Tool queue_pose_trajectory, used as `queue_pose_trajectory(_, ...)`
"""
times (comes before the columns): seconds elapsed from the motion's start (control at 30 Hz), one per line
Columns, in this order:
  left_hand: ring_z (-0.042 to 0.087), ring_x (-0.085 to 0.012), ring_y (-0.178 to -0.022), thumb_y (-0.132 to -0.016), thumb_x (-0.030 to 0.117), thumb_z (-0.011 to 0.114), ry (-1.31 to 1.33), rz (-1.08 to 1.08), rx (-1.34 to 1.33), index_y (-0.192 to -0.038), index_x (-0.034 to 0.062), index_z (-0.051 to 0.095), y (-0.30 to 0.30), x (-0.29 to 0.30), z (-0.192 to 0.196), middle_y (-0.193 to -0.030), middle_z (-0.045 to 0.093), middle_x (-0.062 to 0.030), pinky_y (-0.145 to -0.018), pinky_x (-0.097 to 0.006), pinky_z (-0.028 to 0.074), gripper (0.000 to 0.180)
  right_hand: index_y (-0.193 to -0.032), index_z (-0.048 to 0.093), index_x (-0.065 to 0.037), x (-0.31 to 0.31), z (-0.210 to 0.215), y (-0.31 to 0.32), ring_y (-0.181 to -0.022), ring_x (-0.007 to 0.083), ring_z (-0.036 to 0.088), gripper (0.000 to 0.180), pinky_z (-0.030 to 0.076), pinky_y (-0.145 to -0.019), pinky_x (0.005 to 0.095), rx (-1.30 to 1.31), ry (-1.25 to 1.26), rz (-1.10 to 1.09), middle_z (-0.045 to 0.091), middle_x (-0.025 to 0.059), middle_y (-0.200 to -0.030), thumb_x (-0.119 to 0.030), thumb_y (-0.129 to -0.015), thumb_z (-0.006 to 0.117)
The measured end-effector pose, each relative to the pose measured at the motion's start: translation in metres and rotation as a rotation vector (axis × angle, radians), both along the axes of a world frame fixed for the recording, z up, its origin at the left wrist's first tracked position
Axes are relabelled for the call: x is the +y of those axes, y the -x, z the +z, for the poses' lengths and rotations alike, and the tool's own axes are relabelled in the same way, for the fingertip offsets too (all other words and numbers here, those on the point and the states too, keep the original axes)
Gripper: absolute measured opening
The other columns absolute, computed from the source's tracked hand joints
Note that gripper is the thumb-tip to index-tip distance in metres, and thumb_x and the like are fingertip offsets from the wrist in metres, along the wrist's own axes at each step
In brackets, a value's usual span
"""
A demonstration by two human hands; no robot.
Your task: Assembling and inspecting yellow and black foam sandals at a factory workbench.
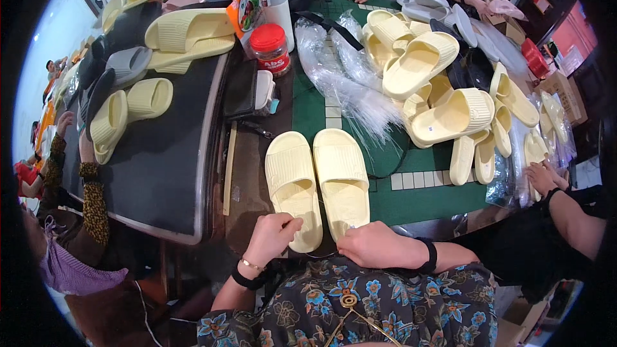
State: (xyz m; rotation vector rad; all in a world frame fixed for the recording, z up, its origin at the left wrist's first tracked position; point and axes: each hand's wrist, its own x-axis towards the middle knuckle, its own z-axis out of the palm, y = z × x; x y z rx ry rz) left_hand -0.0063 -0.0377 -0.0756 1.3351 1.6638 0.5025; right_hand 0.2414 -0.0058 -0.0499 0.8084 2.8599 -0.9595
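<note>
Two pale yellow slide sandals lie side by side in front of me, toes pointing away. My left hand (273,238) is closed at the heel of the left slide sandal (290,168), thumb and fingers pinched over its edge. At the heel of the right slide sandal (341,182), my right hand (373,245) is closed too, its fingers curled and partly hidden behind the knuckles. A thin dark line, perhaps a cord, shows between the two heels; what it is I cannot tell.
A heap of yellow slides (450,112) covers the green table (411,202) at right. Clear plastic fasteners (350,90) lie beyond my pair. A red-lidded jar (270,48) and white bottle (278,16) stand farther back. More slides (151,97) rest on the black conveyor (160,173); co-workers' hands (543,177) work nearby.
</note>
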Motion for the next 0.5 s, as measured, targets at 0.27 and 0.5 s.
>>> queue_pose_trajectory(0.27,0.064,-0.0391,-0.066,-0.087,0.028,0.063,-0.125,-0.13,0.157,-0.074,-0.0023,0.068,0.002,0.013,-0.011,-0.068,0.062,-0.0228,-0.061,-0.044,0.051,0.033,-0.078,0.061,-0.003,-0.005,0.007,0.001,-0.061,0.035,0.065,0.027,0.052,-0.055,0.0459,-0.108,0.084,-0.024,0.064,0.0145,-0.066,-0.027,-0.091,0.059)
queue_pose_trajectory(0.5,0.063,-0.0415,-0.07,-0.089,0.027,0.061,-0.187,-0.087,0.178,-0.073,-0.0007,0.066,0.004,0.025,-0.02,-0.07,0.062,-0.023,-0.064,-0.047,0.05,0.033,-0.078,0.064,-0.002,-0.009,0.03,-0.009,-0.056,0.0357,0.065,0.027,0.052,-0.05,0.0463,-0.074,0.04,-0.098,0.064,0.0173,-0.064,-0.026,-0.09,0.061)
